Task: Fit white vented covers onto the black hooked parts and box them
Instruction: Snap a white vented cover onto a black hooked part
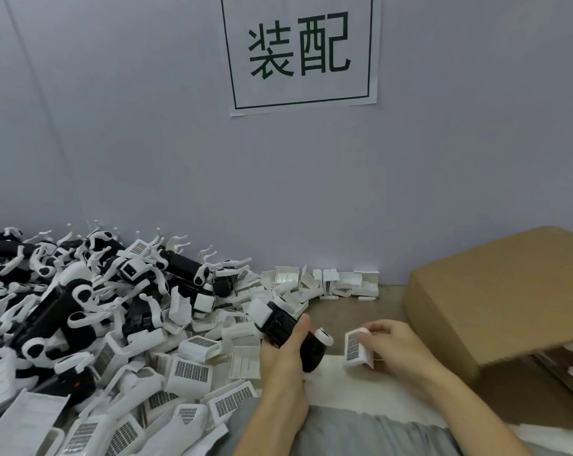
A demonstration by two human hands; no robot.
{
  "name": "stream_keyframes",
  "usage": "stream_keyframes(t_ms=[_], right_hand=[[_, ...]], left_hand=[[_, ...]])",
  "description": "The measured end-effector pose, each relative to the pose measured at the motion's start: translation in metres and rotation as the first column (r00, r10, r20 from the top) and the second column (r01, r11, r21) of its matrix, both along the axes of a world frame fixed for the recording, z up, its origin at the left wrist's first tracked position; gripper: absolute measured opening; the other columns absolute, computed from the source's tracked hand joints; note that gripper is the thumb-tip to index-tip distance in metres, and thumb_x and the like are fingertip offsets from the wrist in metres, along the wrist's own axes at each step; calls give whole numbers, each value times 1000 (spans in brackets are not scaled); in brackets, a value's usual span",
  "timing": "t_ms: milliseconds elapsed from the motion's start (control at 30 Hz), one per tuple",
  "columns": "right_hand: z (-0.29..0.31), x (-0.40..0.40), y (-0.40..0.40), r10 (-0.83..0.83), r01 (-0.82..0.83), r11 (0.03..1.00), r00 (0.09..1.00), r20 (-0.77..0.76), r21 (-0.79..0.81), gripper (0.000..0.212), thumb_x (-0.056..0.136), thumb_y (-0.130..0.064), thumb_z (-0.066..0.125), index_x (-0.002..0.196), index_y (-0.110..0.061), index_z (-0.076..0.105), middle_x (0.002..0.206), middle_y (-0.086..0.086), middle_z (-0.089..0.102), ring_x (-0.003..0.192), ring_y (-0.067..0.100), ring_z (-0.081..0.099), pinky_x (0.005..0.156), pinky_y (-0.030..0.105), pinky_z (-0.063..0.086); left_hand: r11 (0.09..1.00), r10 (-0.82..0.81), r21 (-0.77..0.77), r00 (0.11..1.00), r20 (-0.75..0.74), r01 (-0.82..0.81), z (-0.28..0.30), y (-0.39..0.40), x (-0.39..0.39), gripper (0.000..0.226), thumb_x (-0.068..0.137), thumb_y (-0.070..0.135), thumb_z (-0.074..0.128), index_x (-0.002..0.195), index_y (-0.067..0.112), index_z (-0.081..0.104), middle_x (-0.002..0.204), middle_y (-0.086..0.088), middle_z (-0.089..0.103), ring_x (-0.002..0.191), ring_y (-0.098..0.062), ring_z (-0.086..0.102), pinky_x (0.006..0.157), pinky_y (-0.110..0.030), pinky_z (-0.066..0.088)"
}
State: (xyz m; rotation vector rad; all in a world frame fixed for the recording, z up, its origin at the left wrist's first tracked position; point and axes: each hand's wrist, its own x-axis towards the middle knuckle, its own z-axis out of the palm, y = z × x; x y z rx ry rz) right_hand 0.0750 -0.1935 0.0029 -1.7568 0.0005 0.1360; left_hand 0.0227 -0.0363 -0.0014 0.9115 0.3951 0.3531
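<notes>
At the far left of the bench (351, 311) we are looking over a deep heap of black hooked parts (81, 291), with loose white vented covers (189, 370) spilling out toward the middle. Just right of that heap our left hand (283, 357) is wrapping its grip around one black hooked part (288, 330), tilted up off the surface. Beside it, a little apart, our right hand (390, 347) is pinching a single white vented cover (357, 348), vent grille facing left toward the black piece. We are judging that a skewed approach could jam or snap the cover's clips, and a careless elbow could drag the heap down. At the far right the cardboard box (496, 291) is waiting, flap hanging over its opening. On the wall above, a paper sign (300, 51) is reading "装配".
</notes>
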Motion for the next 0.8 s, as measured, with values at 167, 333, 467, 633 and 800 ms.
stream_keyframes(t_ms=[167,333,467,633,800], right_hand=[[4,0,-6,-34,149,865,970,239,-479,15,87,-31,70,90,-18,64,88,-4,66,91,16,61,69,25,45],[8,0,-18,82,79,721,977,199,-688,54,77,-56,76,65,-8,54,73,-1,61,74,9,53,54,24,37],[11,-1,-15,217,63,726,924,315,-685,38,78,-56,75,78,-22,58,88,-7,61,85,7,55,73,27,47],[0,-6,-3,478,-184,587,865,154,-789,42,81,-41,71,121,-31,61,126,-18,53,124,9,47,109,38,36],[5,-3,-5,222,70,779,899,378,-623,19,85,-37,70,99,-30,60,100,-9,55,91,9,55,78,26,47]], left_hand=[[1000,7,0,1000,2,-7,0,0,0,52,82,19,80,126,1,59,107,-21,70,89,-29,66,67,-33,48],[1000,12,19,1000,6,-12,0,0,0,51,81,21,80,125,3,60,118,-25,69,92,-30,67,75,-37,50],[999,16,40,1000,25,-17,0,-2,-1,48,81,22,80,121,4,61,110,-21,71,88,-29,68,77,-38,50],[997,-6,-75,1000,0,6,1,2,1,11,94,21,64,98,12,64,81,-9,66,78,-27,64,69,-36,49],[991,-29,-128,999,14,31,3,3,0,17,100,14,54,109,5,65,90,-15,69,84,-29,66,81,-43,53]])
